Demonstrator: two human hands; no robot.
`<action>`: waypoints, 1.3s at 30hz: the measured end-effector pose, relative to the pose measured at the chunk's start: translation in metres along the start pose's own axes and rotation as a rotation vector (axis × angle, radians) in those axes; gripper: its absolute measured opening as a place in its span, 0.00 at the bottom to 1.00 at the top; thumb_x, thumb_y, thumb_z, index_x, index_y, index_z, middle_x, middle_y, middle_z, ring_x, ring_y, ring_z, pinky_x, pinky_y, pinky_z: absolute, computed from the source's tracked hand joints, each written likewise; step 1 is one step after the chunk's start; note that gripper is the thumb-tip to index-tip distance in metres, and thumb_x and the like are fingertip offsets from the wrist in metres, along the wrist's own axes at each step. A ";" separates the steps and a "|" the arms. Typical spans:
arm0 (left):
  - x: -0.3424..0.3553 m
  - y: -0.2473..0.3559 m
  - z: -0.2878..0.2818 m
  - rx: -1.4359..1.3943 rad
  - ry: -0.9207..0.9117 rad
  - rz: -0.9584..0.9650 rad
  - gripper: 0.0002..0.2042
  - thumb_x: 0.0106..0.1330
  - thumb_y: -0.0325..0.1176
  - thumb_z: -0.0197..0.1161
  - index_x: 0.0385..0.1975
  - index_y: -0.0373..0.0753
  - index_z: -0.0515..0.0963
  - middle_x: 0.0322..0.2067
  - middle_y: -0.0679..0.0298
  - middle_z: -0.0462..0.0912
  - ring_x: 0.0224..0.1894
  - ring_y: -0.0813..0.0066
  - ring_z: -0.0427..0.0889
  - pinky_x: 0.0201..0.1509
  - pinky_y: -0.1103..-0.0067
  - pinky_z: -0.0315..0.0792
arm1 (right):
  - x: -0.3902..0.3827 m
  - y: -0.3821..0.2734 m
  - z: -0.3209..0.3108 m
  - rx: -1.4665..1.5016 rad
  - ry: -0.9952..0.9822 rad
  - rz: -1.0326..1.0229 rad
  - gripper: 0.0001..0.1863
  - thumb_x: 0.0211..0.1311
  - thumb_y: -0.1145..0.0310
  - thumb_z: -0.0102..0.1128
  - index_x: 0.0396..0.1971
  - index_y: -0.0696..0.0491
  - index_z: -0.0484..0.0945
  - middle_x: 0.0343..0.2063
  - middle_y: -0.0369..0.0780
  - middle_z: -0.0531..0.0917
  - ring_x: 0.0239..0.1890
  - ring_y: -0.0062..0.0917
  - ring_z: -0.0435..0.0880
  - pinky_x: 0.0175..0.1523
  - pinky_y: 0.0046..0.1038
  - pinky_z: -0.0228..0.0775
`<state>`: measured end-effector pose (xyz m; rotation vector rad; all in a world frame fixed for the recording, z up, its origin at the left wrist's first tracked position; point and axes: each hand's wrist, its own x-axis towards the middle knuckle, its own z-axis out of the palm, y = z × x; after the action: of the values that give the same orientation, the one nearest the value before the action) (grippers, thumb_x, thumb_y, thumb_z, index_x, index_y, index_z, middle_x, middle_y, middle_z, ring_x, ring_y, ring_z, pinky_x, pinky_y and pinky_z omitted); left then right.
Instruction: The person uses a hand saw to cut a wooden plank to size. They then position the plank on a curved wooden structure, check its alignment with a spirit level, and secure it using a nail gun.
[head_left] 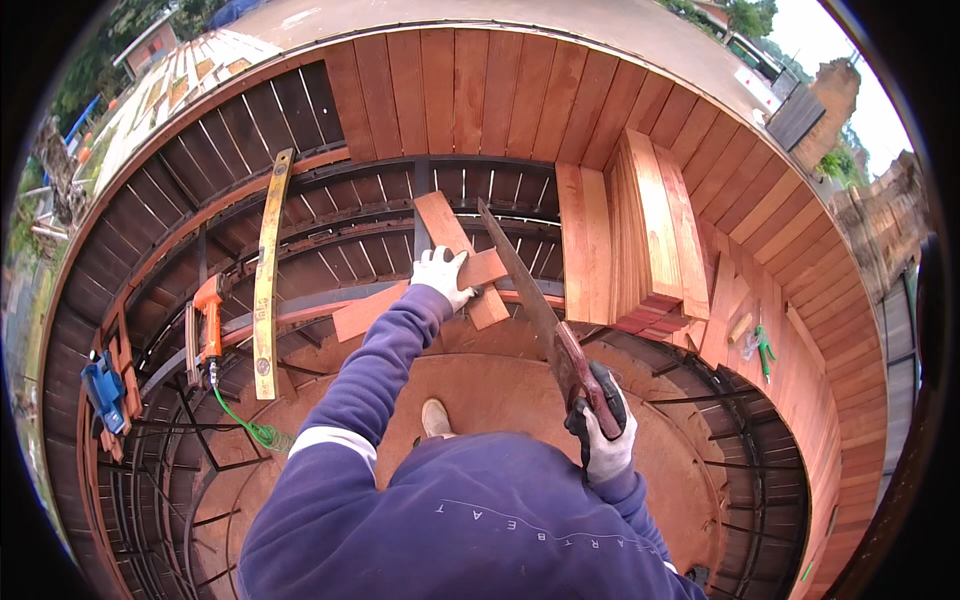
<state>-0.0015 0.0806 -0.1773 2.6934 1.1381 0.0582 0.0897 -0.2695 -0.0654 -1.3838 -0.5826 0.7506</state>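
Note:
My left hand (440, 275), in a white glove, presses down with bent fingers on a short reddish wooden board. The board (445, 222) lies at a slant, and a small wooden piece (485, 268) crosses it beside my fingers. Another board end (365, 312) sticks out left of my wrist. My gloved right hand (603, 425) is closed around the wooden handle of a handsaw (522, 275). The saw's blade points up and away from me, its tip to the right of the slanted board. Whether its teeth touch the wood I cannot tell.
A stack of planks (645, 230) stands on the curved wooden decking (500, 85) to the right. Leftward, a yellow spirit level (268, 270) spans the dark metal frame, near an orange nail gun (209, 310) with a green hose. A blue tool (103, 390) lies far left.

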 end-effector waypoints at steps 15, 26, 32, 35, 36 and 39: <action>0.005 -0.074 -0.037 0.088 -0.194 -0.037 0.39 0.59 0.60 0.69 0.68 0.47 0.70 0.63 0.54 0.73 0.65 0.50 0.69 0.70 0.59 0.67 | -0.002 0.008 0.020 0.034 0.111 -0.014 0.30 0.64 0.82 0.55 0.68 0.63 0.68 0.40 0.37 0.82 0.32 0.15 0.77 0.38 0.20 0.73; -0.022 -0.102 -0.040 0.083 -0.230 0.011 0.40 0.54 0.59 0.72 0.67 0.49 0.72 0.63 0.52 0.73 0.66 0.48 0.69 0.70 0.58 0.66 | 0.001 0.028 0.040 -0.066 -0.036 -0.046 0.34 0.66 0.70 0.65 0.70 0.63 0.65 0.32 0.35 0.79 0.29 0.18 0.77 0.37 0.25 0.74; -0.042 -0.110 -0.040 0.023 -0.149 -0.005 0.40 0.51 0.57 0.74 0.65 0.48 0.73 0.59 0.55 0.74 0.65 0.49 0.68 0.71 0.58 0.63 | 0.007 0.045 0.062 -0.147 -0.094 -0.025 0.33 0.65 0.73 0.63 0.69 0.63 0.67 0.39 0.37 0.80 0.36 0.20 0.79 0.44 0.24 0.75; -0.051 -0.115 -0.037 0.046 -0.097 0.003 0.41 0.50 0.58 0.74 0.65 0.47 0.71 0.58 0.56 0.74 0.66 0.49 0.67 0.73 0.57 0.59 | 0.011 0.041 0.082 -0.121 -0.100 0.031 0.30 0.62 0.80 0.61 0.67 0.61 0.70 0.50 0.43 0.84 0.46 0.23 0.83 0.54 0.25 0.75; -0.053 -0.115 -0.033 0.024 -0.075 -0.017 0.42 0.50 0.58 0.74 0.65 0.47 0.71 0.58 0.55 0.74 0.67 0.50 0.66 0.73 0.57 0.58 | 0.013 0.038 0.089 -0.114 -0.104 0.057 0.30 0.62 0.81 0.60 0.67 0.61 0.71 0.51 0.44 0.85 0.47 0.23 0.84 0.56 0.25 0.75; -0.052 -0.120 -0.019 -0.124 -0.083 -0.090 0.43 0.50 0.58 0.72 0.66 0.43 0.68 0.61 0.54 0.73 0.69 0.53 0.66 0.75 0.59 0.55 | 0.015 0.018 0.116 -0.091 -0.123 0.094 0.30 0.62 0.81 0.60 0.67 0.61 0.70 0.49 0.43 0.85 0.46 0.22 0.83 0.56 0.25 0.74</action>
<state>-0.1247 0.1281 -0.1815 2.5095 1.1881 0.0025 0.0098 -0.1820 -0.0706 -1.4644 -0.6581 0.8992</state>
